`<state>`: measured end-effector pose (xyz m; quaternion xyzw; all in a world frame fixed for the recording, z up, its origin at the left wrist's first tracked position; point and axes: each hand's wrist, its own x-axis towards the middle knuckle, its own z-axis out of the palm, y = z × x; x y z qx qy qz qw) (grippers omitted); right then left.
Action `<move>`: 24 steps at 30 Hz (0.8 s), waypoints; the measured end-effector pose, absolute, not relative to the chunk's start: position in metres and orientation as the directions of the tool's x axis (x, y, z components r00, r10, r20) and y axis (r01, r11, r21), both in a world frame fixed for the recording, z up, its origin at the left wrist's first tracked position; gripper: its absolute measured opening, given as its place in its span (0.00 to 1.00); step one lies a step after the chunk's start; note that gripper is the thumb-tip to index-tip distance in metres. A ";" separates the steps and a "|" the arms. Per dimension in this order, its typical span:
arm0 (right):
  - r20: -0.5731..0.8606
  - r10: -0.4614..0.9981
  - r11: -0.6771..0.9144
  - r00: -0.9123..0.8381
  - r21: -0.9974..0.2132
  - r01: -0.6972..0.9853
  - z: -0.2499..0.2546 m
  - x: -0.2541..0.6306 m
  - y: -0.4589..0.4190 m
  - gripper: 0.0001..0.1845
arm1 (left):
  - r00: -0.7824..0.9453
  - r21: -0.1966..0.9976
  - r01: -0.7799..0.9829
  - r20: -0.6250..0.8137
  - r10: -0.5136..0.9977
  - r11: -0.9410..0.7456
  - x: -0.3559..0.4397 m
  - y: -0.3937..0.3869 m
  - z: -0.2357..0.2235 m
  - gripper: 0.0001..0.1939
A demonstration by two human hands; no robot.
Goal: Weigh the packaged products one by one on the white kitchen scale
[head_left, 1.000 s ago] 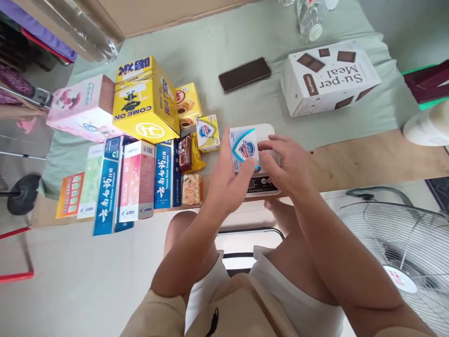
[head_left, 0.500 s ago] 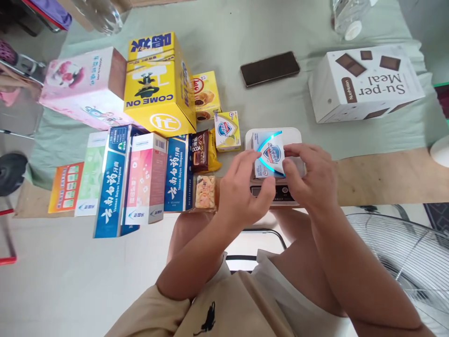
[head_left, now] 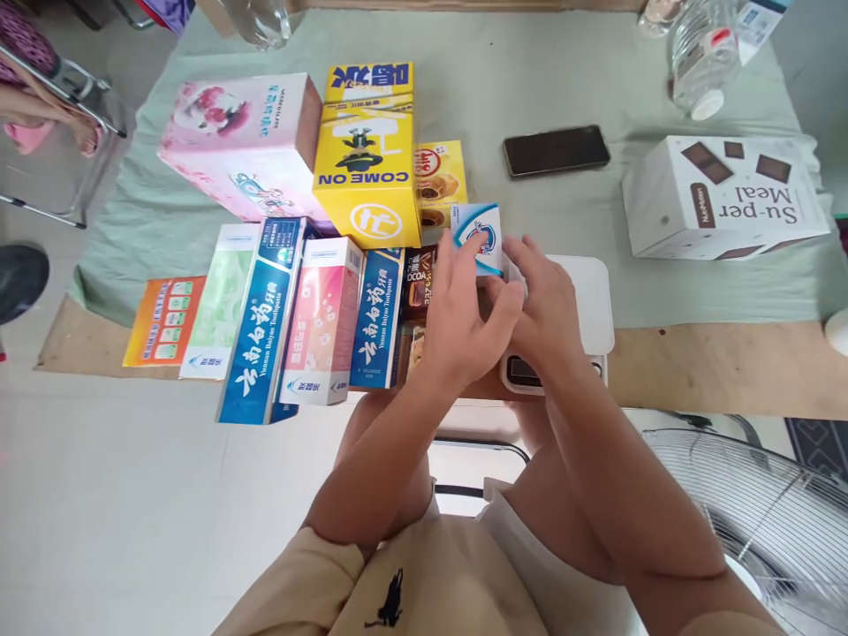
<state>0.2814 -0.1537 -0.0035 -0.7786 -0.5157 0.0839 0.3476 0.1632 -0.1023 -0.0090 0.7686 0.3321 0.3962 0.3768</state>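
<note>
A small white and blue soap box (head_left: 478, 235) is gripped between my left hand (head_left: 464, 318) and my right hand (head_left: 540, 309), both closed on it. The box is off the white kitchen scale (head_left: 586, 305) and sits to the scale's left, beside the small yellow snack box (head_left: 441, 177). The yellow soap box that stood there is hidden behind my left hand. The scale's platform carries nothing, and my right wrist partly covers its display.
Left of my hands stand toothpaste boxes (head_left: 371, 318), a cocoa packet (head_left: 419, 278), a large yellow box (head_left: 367, 168) and a pink box (head_left: 245, 141). A phone (head_left: 555, 150), a white Su-per Meal box (head_left: 725, 196) and a water bottle (head_left: 702, 57) lie farther back. A fan (head_left: 775, 512) stands lower right.
Both hands carried the white and blue soap box off the scale platform and leftward to the row of goods; the head camera shifted, so the whole scene slid right.
</note>
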 end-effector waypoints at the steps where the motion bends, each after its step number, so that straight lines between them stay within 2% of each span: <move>1: 0.234 0.852 -0.244 0.468 -0.614 0.751 -0.003 0.280 -0.152 0.27 | 0.434 0.838 0.218 0.375 0.819 -0.500 0.160 -0.100 -0.007 0.38; 5: 0.255 0.811 -0.314 0.527 -0.571 0.759 0.000 0.280 -0.153 0.24 | 0.393 0.813 0.213 0.436 0.810 -0.541 0.142 -0.101 0.001 0.29; 10: 0.055 0.823 -0.465 0.566 -0.507 0.726 0.008 0.284 -0.150 0.31 | 0.448 0.869 0.295 0.241 0.861 -0.397 0.138 -0.101 0.003 0.30; 15: -0.114 0.863 -0.494 0.492 -0.395 0.775 0.019 0.285 -0.134 0.38 | 0.481 0.904 0.293 0.142 0.865 -0.311 0.145 -0.097 0.007 0.29; 19: -0.132 0.873 -0.484 0.470 -0.355 0.800 0.019 0.287 -0.127 0.38 | 0.502 0.904 0.295 0.129 0.855 -0.309 0.145 -0.095 0.007 0.29; 24: -0.126 0.876 -0.477 0.465 -0.365 0.800 0.016 0.290 -0.126 0.38 | 0.510 0.886 0.315 0.144 0.848 -0.340 0.147 -0.093 0.007 0.30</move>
